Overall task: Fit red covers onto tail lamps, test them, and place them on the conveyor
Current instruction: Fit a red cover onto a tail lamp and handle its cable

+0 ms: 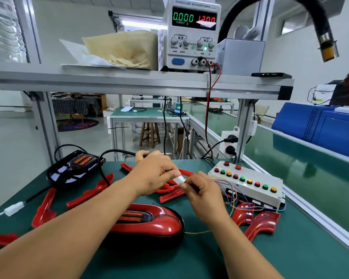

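Two lamps point(159, 222) point(77, 168), two hands point(153, 174) point(204, 196), one pinched connector point(178, 179).

Bright, even indoor light comes from overhead, with a ceiling strip lamp point(137, 23) glowing at the back. Arm shadows on the table point(189, 258) are soft. Glare whitens the power supply point(191, 55) display, and the tail lamp point(159, 220) shows small highlights. Frame rails bow near the edges. The far room is slightly soft.

- A factory assembly station (electrical work): a DC power supply point(191, 35) stands on the aluminium shelf point(129, 81) above the left hand point(153, 174).
- A push-button test box point(248, 184) sits just right of the right hand point(204, 192).
- A green conveyor point(300, 174) runs farther right; similar surfaces point(149, 113) stand beyond.
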{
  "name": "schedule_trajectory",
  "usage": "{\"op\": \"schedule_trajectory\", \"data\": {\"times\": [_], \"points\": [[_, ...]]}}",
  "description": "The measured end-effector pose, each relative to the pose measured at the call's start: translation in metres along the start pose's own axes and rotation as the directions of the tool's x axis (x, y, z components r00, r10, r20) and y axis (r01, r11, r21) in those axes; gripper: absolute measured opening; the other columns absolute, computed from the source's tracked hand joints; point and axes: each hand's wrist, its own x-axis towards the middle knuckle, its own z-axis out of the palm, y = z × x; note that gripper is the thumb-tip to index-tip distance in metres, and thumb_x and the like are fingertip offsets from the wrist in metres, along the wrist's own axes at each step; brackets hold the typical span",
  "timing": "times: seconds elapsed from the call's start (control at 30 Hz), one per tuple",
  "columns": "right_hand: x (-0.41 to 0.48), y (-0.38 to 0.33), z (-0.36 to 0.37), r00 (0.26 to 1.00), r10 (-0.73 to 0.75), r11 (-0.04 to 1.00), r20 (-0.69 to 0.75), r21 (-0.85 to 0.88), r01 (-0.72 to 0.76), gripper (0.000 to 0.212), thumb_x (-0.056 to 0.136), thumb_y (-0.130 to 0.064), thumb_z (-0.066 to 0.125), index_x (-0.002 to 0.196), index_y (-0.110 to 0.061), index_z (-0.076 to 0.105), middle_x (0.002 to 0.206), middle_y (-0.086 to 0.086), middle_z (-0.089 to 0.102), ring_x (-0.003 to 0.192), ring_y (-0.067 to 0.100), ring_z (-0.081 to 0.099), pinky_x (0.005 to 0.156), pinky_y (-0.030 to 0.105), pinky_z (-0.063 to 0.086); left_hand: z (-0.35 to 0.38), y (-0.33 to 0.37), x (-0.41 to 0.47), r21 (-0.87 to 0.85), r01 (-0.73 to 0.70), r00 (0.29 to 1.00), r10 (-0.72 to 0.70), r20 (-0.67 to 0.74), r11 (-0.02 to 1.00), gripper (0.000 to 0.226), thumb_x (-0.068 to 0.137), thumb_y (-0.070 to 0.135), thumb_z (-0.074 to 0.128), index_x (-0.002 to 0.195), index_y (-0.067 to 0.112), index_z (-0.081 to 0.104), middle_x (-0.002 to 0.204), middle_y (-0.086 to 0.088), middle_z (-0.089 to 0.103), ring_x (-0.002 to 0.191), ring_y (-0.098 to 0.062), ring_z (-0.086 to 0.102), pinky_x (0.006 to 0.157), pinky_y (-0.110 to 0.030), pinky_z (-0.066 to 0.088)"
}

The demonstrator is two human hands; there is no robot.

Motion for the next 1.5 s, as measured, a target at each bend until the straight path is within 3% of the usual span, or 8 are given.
{"op": "schedule_trajectory", "data": {"times": [0.13,0.27,0.4,0.67,0.83,1.0,1.27,1.5], "points": [[-0.004,0.004,0.009,0.998,0.067,0.997,0.023,0.025,-0.067,0.020,0.087,-0.014,0.071,0.073,-0.021,0.059,0.074,-0.010,0.052,0.070,-0.001,0.046,0.064,0.011,0.035,-0.003,-0.004,-0.002,0.054,0.051,0.990,-0.058,0.129,0.997,0.022,0.098,0.047,0.050,0.098,0.044,0.072,0.082,0.020,0.057,0.102,-0.002,0.046,0.115,-0.043,0.005],[-0.005,0.009,0.012,0.953,0.277,0.944,0.125,-0.220,-0.245,0.017,0.093,-0.029,0.063,0.099,-0.018,0.073,0.097,-0.008,0.057,0.081,0.006,0.051,0.072,0.020,0.039,-0.022,-0.020,-0.020,-0.151,0.136,0.990,-0.130,0.052,0.979,0.038,0.101,0.035,0.049,0.138,0.036,0.052,0.134,0.012,0.057,0.132,-0.009,0.041,0.119,-0.038,0.016],[0.005,0.007,0.008,0.872,0.437,0.849,0.221,-0.422,-0.319,0.028,0.100,-0.024,0.048,0.110,-0.009,0.069,0.115,0.005,0.063,0.101,0.021,0.060,0.082,0.024,0.044,-0.036,-0.045,-0.075,-0.484,0.384,0.830,-0.524,-0.192,0.786,0.029,0.099,0.017,0.053,0.097,0.044,0.066,0.107,-0.002,0.070,0.102,-0.020,0.062,0.084,-0.026,0.046],[0.001,0.005,0.010,0.908,0.419,0.801,0.014,-0.476,-0.362,0.020,0.095,-0.024,0.056,0.094,-0.012,0.071,0.103,0.008,0.062,0.080,0.019,0.053,0.081,0.028,0.043,-0.014,-0.047,-0.123,-0.332,0.831,0.544,-0.777,0.318,0.446,0.046,0.104,0.043,0.037,0.111,0.010,0.069,0.115,-0.010,0.066,0.105,-0.027,0.061,0.088,-0.033,0.047],[-0.002,0.006,0.013,0.920,0.393,0.865,-0.012,-0.333,-0.374,0.012,0.092,-0.013,0.057,0.088,-0.012,0.069,0.096,0.002,0.064,0.085,0.014,0.051,0.075,0.021,0.034,-0.012,-0.046,-0.123,-0.475,0.822,0.534,-0.717,0.448,0.314,0.037,0.104,0.037,0.044,0.085,0.013,0.065,0.057,0.002,0.061,0.051,-0.013,0.056,0.049,-0.022,0.047],[-0.002,0.002,0.012,0.928,0.372,0.886,0.020,-0.306,-0.349,0.015,0.095,-0.013,0.054,0.092,-0.013,0.069,0.095,-0.001,0.062,0.087,0.013,0.055,0.078,0.021,0.040,-0.009,-0.047,-0.122,-0.689,0.685,0.645,-0.637,0.422,0.238,0.036,0.105,0.020,0.043,0.104,-0.005,0.069,0.097,-0.023,0.074,0.094,-0.039,0.071,0.094,-0.050,0.053],[0.016,0.012,-0.011,0.942,0.335,0.785,-0.023,-0.546,-0.293,0.034,0.095,-0.030,0.052,0.122,-0.009,0.058,0.120,0.006,0.059,0.111,0.021,0.051,0.098,0.033,0.040,0.018,-0.052,-0.114,-0.839,0.507,0.668,-0.704,0.239,0.197,0.032,0.105,0.027,0.042,0.112,0.012,0.070,0.105,-0.003,0.076,0.103,-0.022,0.069,0.100,-0.042,0.048],[0.033,0.047,-0.010,0.790,0.595,0.549,0.149,-0.793,-0.264,0.074,0.096,-0.065,0.017,0.155,-0.020,0.014,0.164,0.000,0.008,0.150,0.029,-0.001,0.118,0.053,0.002,0.030,-0.061,-0.109,-0.847,0.464,0.728,-0.657,0.197,0.260,0.036,0.105,0.028,0.042,0.098,0.015,0.076,0.096,0.001,0.078,0.090,-0.011,0.073,0.079,-0.025,0.053]]}}
